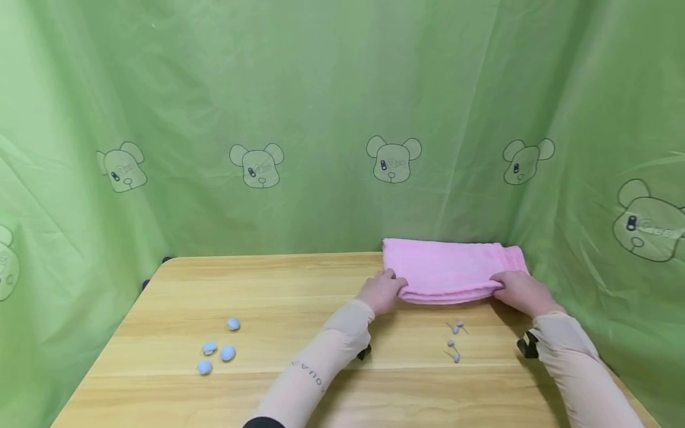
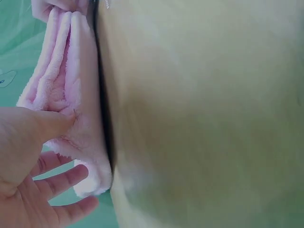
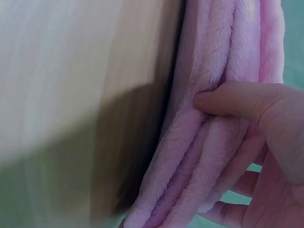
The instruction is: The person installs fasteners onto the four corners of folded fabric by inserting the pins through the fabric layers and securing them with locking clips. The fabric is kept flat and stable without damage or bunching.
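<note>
A folded pink fluffy towel [image 1: 444, 267] lies at the back right of the wooden table, its layered edge turned toward me. My left hand [image 1: 381, 291] pinches the near left corner. In the left wrist view the thumb [image 2: 54, 124] presses on the towel layers while the other fingers spread out beside them. At the near right part of the same edge, my right hand [image 1: 524, 291] pinches the towel. The right wrist view shows the right thumb [image 3: 232, 100] pushed into the stacked folds [image 3: 213, 52], with the fingers behind them, partly hidden.
Several small pale blue rounded pieces [image 1: 228, 353] lie on the table's left side. Between my forearms sit several small grey knobs with thin spikes [image 1: 456, 358]. A green curtain with bear-head prints [image 1: 321, 220] hangs behind the table [image 1: 257, 273] and along both sides.
</note>
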`<state>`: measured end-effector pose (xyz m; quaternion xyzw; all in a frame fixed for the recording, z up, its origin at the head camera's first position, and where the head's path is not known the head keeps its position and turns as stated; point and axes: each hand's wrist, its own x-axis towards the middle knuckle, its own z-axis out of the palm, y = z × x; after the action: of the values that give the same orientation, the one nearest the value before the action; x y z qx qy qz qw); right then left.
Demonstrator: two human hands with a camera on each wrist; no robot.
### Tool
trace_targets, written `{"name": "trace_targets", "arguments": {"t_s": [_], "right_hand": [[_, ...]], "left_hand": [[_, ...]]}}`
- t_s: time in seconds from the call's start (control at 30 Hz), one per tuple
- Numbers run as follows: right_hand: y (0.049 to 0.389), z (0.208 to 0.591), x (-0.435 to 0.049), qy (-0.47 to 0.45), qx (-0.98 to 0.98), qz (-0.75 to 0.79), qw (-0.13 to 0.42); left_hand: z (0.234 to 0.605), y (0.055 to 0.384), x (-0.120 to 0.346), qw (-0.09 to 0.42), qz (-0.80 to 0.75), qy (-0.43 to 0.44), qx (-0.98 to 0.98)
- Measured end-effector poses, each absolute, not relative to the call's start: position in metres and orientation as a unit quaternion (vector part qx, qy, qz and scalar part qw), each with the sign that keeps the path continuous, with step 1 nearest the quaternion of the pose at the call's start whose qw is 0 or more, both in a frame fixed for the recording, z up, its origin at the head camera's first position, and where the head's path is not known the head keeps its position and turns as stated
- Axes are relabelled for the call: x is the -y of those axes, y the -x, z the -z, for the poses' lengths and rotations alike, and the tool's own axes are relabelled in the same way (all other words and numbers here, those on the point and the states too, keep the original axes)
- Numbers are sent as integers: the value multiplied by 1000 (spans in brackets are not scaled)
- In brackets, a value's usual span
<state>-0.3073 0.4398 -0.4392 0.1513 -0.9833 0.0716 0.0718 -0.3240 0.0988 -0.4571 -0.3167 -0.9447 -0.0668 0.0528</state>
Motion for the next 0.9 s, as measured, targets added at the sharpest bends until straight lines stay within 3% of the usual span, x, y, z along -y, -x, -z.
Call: {"name": "trace_targets", "arguments": {"t_s": [0.43, 0.9], "right_hand": [[307, 414, -401, -170, 978, -55, 109], [299, 399, -354, -198, 972, -37, 120]], "left_hand": [[439, 324, -52, 95, 86, 330, 935], [410, 312, 3, 103, 111, 344, 927]]}}
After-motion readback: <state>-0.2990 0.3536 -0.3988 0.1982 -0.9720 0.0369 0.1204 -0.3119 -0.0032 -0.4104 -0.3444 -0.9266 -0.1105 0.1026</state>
